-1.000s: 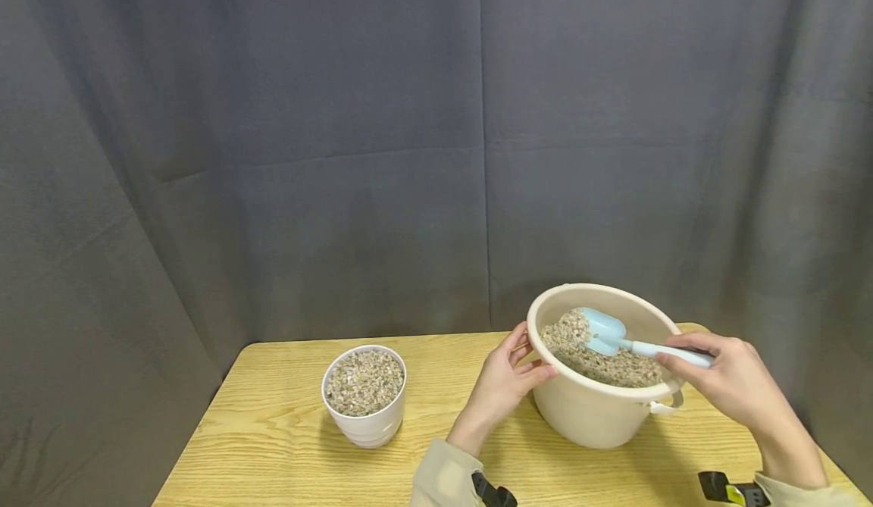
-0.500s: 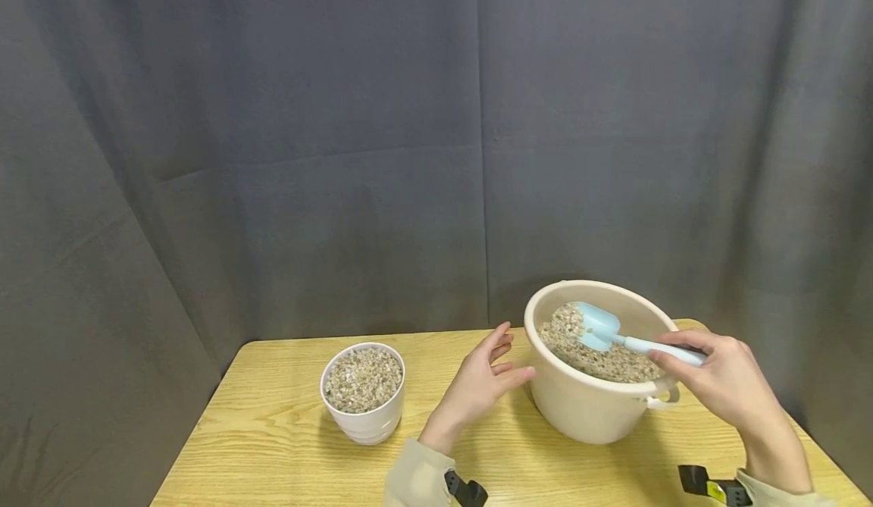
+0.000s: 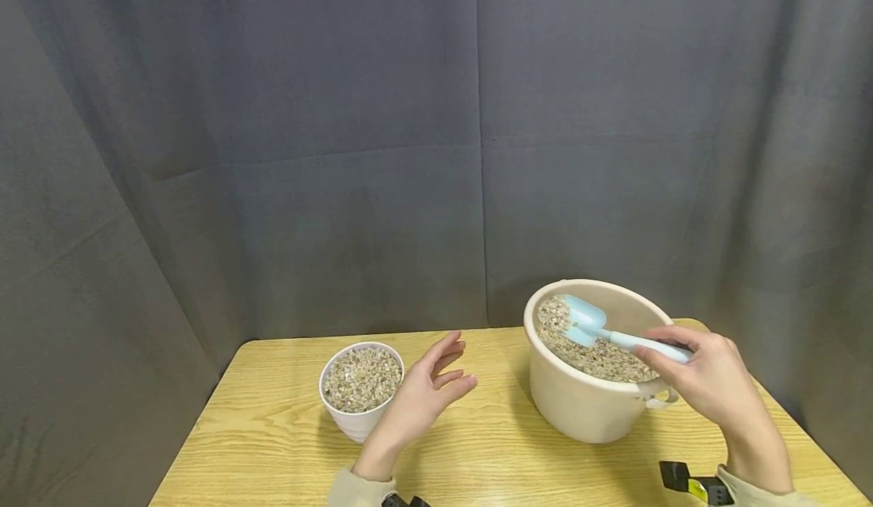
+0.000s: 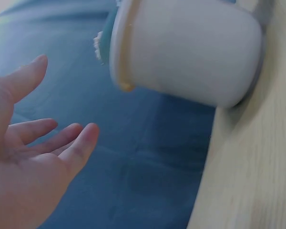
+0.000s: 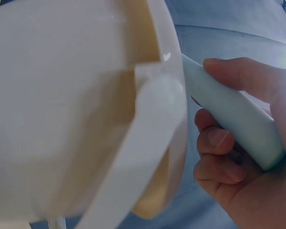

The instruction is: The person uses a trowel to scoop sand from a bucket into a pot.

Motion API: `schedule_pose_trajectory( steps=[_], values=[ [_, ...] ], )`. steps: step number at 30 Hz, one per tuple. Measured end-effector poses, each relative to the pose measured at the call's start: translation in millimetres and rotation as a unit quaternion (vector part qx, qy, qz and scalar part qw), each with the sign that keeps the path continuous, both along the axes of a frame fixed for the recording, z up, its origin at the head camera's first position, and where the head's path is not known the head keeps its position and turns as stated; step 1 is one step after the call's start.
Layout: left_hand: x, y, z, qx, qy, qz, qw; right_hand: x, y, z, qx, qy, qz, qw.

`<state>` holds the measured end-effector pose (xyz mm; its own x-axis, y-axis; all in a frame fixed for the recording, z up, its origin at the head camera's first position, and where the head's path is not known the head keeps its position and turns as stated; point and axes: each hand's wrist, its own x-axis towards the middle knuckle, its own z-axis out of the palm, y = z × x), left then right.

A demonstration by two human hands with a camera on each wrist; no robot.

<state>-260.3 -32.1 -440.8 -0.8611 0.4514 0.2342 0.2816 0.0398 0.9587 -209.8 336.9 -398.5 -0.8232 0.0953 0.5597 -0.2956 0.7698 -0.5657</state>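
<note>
A cream bucket half full of small pebbles stands on the right of the wooden table. My right hand grips the handle of a light blue scoop whose blade lies in the pebbles. The right wrist view shows the bucket's side handle close up and my fingers curled round the scoop handle. My left hand hovers open between the bucket and a small white pot filled with pebbles, holding nothing. In the left wrist view the hand is apart from the bucket.
A dark grey curtain closes off the back and both sides. The table's front left corner and left edge lie near the white pot. Black wrist straps show at the bottom.
My left hand has let go of the bucket's side and moved left toward the white pot. The scoop has shifted slightly left in the pebbles.
</note>
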Motion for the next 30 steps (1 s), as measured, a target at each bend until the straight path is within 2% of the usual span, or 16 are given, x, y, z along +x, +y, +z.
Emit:
schedule_pose_trajectory(
  steps=[4,10,16,24,30],
  values=[
    [5.9,-25.0,4.5,0.009,0.002,0.010,0.9999,-0.4,-10.5,2.1,-0.011,-0.001,0.007,1.000],
    [9.4,-68.2,10.4,0.011,0.011,0.075,0.9971,-9.9,-35.9,9.4,-0.028,-0.002,0.045,0.999],
    [10.1,-102.2,15.4,0.018,0.039,0.137,0.9897,-19.9,-59.9,21.4,-0.042,0.009,0.074,0.996],
    [10.8,-130.8,16.8,-0.030,0.025,0.188,0.9813,-29.3,-79.0,21.3,-0.055,0.015,0.117,0.991],
    [10.5,-146.6,10.1,-0.097,0.041,0.217,0.9706,-35.0,-94.1,16.1,-0.053,0.011,0.130,0.990]
  ],
)
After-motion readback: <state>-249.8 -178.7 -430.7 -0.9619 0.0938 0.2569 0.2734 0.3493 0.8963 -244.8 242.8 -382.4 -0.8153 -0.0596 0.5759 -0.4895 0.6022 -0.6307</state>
